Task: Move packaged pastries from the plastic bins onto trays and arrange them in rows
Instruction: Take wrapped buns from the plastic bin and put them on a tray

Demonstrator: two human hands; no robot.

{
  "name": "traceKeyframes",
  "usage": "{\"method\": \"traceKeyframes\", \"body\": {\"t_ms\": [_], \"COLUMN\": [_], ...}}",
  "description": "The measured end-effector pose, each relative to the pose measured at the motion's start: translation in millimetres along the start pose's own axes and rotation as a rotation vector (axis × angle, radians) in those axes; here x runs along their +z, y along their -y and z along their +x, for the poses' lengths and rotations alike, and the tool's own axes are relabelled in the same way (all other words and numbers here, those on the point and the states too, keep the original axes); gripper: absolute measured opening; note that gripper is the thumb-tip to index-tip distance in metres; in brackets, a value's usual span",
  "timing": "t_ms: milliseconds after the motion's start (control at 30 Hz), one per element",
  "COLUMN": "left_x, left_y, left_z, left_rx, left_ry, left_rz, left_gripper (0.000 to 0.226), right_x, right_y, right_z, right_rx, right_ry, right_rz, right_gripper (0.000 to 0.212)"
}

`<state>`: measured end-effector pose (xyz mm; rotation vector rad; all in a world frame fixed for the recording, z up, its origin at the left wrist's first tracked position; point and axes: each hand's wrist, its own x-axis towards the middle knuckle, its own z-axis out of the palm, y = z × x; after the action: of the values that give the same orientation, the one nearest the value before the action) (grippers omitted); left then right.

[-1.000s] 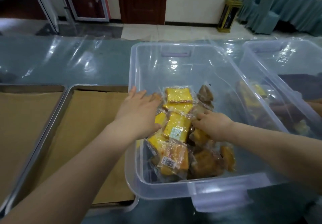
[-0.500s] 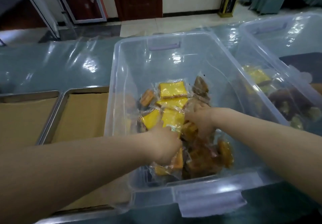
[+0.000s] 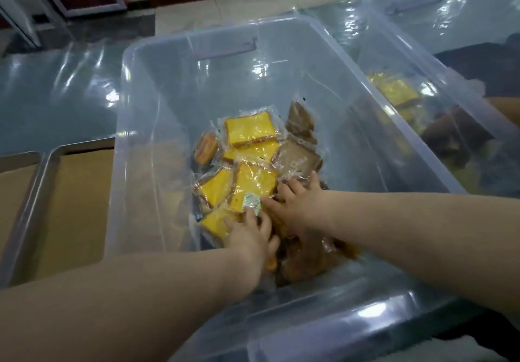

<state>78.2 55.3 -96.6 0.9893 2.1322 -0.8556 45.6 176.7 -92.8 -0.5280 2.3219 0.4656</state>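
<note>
A clear plastic bin (image 3: 157, 125) in front of me holds several packaged pastries: yellow cake slices (image 3: 249, 129) and brown ones (image 3: 298, 161) in clear wrappers. Both my hands are down inside it on the pile. My left hand (image 3: 249, 237) has its fingers curled into the packets and grips a yellow pastry packet (image 3: 215, 222) at the near left of the pile. Just to its right, my right hand (image 3: 299, 206) lies palm down with fingers spread on the brown packets. Two metal trays lined with brown paper, the nearer tray (image 3: 36, 192) and another tray (image 3: 17, 159), lie left of the bin.
A second clear bin (image 3: 416, 32) stands at the right, touching the first, with more yellow and brown pastries (image 3: 396, 91) inside. Part of another person's arm (image 3: 503, 105) shows behind it. Shiny clear film (image 3: 56, 94) covers the table beyond the trays.
My left hand came over the bin's left rim and down into the pile, closing on packets. My right hand stayed on the brown packets. The view moved closer over the bin.
</note>
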Motion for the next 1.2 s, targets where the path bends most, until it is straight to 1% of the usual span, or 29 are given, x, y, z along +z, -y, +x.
{"method": "traceKeyframes", "body": {"t_ms": [67,200,300,333,433,500,600,667,767,800,867,933,1033,1133,1200], "left_x": [3,0,-8,-10,-16,-20,-23,-22,-22,-23,-25,-27,-30,-36,-40], "left_y": [1,4,13,17,36,51,70,77,79,79,82,84,86,90,92], "left_z": [4,9,7,7,4,1,-2,-2,-3,-4,-7,-10,-12,-14,-14], "left_rx": [0.017,0.032,0.021,0.015,-0.024,-0.095,-0.243,-0.303,-0.312,-0.314,-0.335,-0.354,-0.370,-0.375,-0.388], "left_ry": [-0.052,-0.105,-0.130,-0.153,-0.241,-0.302,-0.327,-0.313,-0.310,-0.312,-0.321,-0.332,-0.328,-0.344,-0.361], "left_rz": [0.083,0.175,0.153,0.148,0.116,0.086,0.029,-0.049,-0.155,-0.178,-0.204,-0.219,-0.271,-0.338,-0.359], "left_gripper": [0.078,0.057,0.050,0.050,0.048,0.046,0.059,0.064,0.060,0.058,0.053,0.051,0.051,0.048,0.049], "right_x": [0,-1,-12,-15,-22,-26,-27,-28,-28,-27,-23,-15,-9,-7,-6], "right_y": [8,14,5,2,-9,-15,-18,-19,-24,-25,-28,-29,-25,-14,-7], "right_z": [-1,1,0,0,-3,-6,-9,-9,-14,-17,-24,-31,-38,-41,-40], "right_rx": [0.015,0.008,-0.010,-0.010,0.017,0.060,0.118,0.106,-0.003,-0.054,-0.158,-0.221,-0.231,-0.216,-0.220], "right_ry": [-0.037,-0.095,-0.163,-0.182,-0.236,-0.298,-0.380,-0.396,-0.348,-0.327,-0.287,-0.206,-0.079,-0.007,0.050], "right_rz": [-0.070,-0.165,-0.134,-0.127,-0.128,-0.119,-0.130,-0.132,-0.154,-0.188,-0.311,-0.426,-0.465,-0.522,-0.590], "right_gripper": [0.109,0.095,0.074,0.071,0.076,0.077,0.073,0.074,0.089,0.092,0.092,0.094,0.102,0.101,0.114]}}
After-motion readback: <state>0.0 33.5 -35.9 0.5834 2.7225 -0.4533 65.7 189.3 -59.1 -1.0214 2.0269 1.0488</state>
